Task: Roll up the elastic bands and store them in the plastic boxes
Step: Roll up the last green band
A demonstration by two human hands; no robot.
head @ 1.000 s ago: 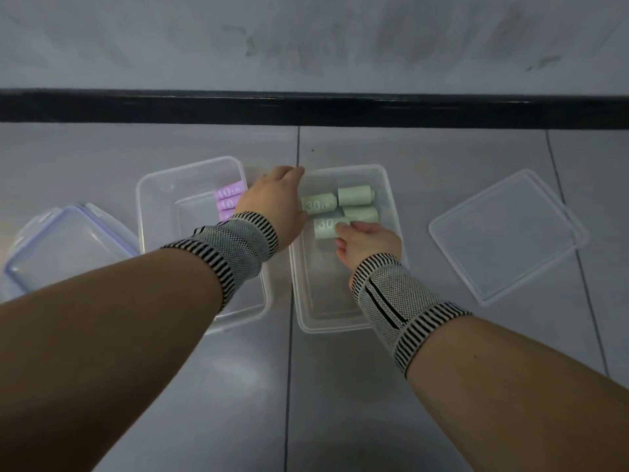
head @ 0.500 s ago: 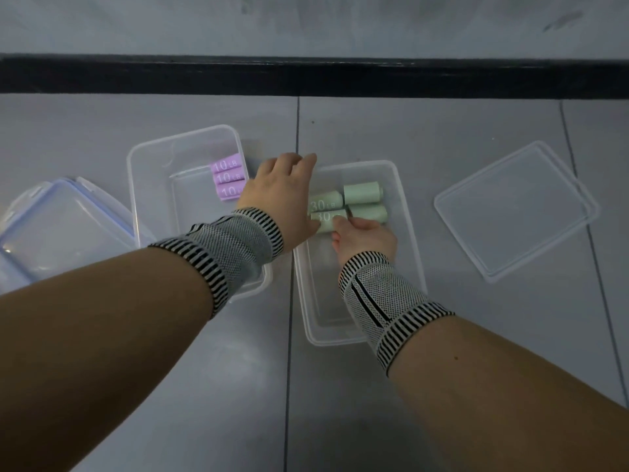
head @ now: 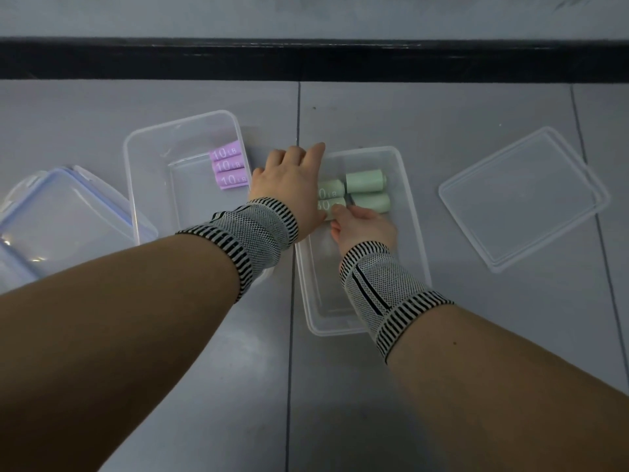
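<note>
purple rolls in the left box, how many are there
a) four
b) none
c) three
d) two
c, three purple rolled bands marked 10 LB lie stacked side by side against the right wall of the left plastic box, apart from both hands.

— Where does the view look from?
— The head, forward and steeply down at the floor [head: 408, 386], wide-angle.
— How near?
— Close: both forearms run in from the bottom corners, the wall's dark strip [head: 314, 59] crosses the top.
— Any second view?
— Just this one.
</note>
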